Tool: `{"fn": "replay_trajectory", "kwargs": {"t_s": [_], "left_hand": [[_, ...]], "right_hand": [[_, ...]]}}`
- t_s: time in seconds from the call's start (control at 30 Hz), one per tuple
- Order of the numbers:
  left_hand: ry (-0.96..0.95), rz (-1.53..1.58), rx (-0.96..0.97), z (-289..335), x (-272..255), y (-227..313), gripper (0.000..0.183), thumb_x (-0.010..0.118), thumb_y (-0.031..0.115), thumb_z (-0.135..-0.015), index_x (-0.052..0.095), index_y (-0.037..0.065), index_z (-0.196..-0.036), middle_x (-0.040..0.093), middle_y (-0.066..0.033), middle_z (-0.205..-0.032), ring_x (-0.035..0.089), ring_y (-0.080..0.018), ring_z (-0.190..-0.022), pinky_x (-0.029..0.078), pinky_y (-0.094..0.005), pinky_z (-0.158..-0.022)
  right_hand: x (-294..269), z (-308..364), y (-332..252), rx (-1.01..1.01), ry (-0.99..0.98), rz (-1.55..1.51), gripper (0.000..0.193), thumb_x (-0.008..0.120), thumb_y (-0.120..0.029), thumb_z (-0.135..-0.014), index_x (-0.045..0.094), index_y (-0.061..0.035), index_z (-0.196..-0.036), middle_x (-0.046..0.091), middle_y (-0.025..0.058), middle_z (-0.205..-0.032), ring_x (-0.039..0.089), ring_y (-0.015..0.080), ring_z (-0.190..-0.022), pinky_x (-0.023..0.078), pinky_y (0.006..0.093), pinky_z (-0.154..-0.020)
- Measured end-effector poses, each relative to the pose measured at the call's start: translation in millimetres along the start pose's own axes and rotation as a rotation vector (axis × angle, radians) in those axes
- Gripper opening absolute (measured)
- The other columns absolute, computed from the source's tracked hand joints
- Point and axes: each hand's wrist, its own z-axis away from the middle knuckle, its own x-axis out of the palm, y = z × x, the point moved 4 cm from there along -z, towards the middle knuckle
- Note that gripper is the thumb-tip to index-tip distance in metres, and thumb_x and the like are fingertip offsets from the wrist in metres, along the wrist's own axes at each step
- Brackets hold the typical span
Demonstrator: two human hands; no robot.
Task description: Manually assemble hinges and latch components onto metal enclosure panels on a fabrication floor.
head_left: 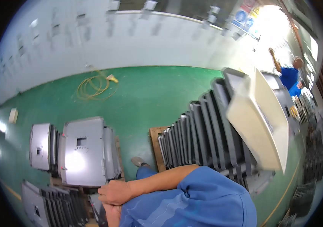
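- Where stacks did not cover it, the green floor (146,94) spread ahead of the grip, up to a pale wall (131,49).
- Row of grey trays (206,128): on edge, right of the grip, partly on a wooden pallet (155,147).
- Cream tray (244,125): tilted, farther right of the grip, against the row; edges blurred.
- Grey panel stack (85,151): upright, just ahead and left of the grip, its lower corner nearest the knuckles; contact could not be told.
- Co-worker in blue (289,77): far right of the grip, one arm raised.
- Yellow cable (93,87): loosely coiled, well ahead.
- Left forearm (112,217): below the right hand (115,192); left hand hidden, state undetermined.
- Right hand: fingers curled in, over the left wrist area; whether clasped on anything could not be told.
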Motion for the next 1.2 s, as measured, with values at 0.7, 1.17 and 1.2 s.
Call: {"fn": "replay_trajectory", "kwargs": {"t_s": [0.7, 1.17, 1.2], "left_hand": [[0.572, 0.209, 0.188, -76.7, 21.2, 46.6, 0.025, 0.042, 0.025, -0.094, 0.056, 0.004, -0.099, 0.062, -0.0083, -0.077, 0.059, -0.0148, -0.059, 0.043, -0.0213, -0.041], [0.502, 0.317, 0.388, -64.2, 7.0, 95.4, 0.033, 0.048, 0.033, -0.094, 0.054, 0.001, -0.089, 0.049, -0.0005, -0.064, 0.038, -0.0048, -0.045, 0.023, -0.015, -0.032], [0.502, 0.331, 0.4, -64.7, 5.2, 96.7, 0.032, 0.048, 0.032, -0.094, 0.055, 0.001, -0.09, 0.049, -0.0003, -0.063, 0.038, -0.0048, -0.045, 0.023, -0.015, -0.032]], "right_hand": [[-22.9, -84.2, 151.6, 1.072, -0.788, -1.504, 0.011, 0.06, -0.011, -0.086, 0.06, -0.0004, -0.09, 0.055, 0.0036, -0.066, 0.049, 0.0091, -0.053, 0.034, 0.0174, -0.043], [16.5, -101.2, 175.4, 1.351, -0.43, -1.686, 0.014, 0.056, -0.013, -0.09, 0.057, 0.0001, -0.093, 0.056, 0.0043, -0.083, 0.044, 0.004, -0.056, 0.03, 0.0141, -0.038], [18.6, -104.0, 179.2, 1.351, -0.435, -1.684, 0.013, 0.056, -0.014, -0.089, 0.057, -0.0005, -0.092, 0.055, 0.004, -0.083, 0.043, 0.0038, -0.056, 0.03, 0.0139, -0.038]]}}
